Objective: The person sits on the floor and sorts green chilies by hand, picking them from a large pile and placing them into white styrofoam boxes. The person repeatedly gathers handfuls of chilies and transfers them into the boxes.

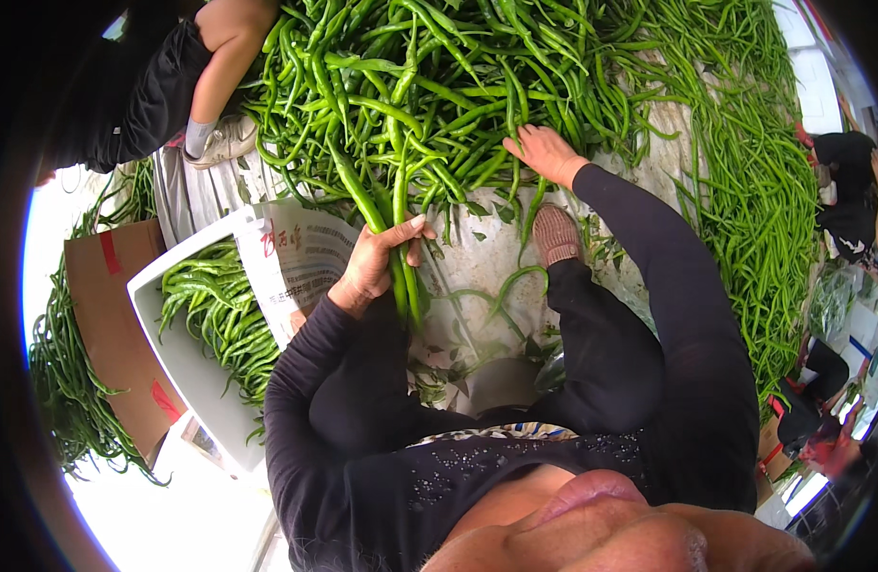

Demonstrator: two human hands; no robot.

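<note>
At centre of the head view, left hand point(377, 262) closed in a grip on a bundle of long green peppers point(401, 276); right hand point(546, 153), fingers spread, rests on the pepper heap point(439, 86). Gathering step; judged next: adding one more pepper to the bundle, white crate point(186, 367) alongside.

A produce sorting and packing site is shown, of the kind found at a wholesale vegetable market. A huge heap of long green peppers point(439, 86) is spread over a pale ground sheet point(477, 257), and more are strewn along the right side. A white foam box point(186, 353) lined with printed paper point(300, 257) is partly filled with peppers. Flattened cardboard point(110, 324) lies beside it. Other people are seen crouched around the heap's edges.
</note>
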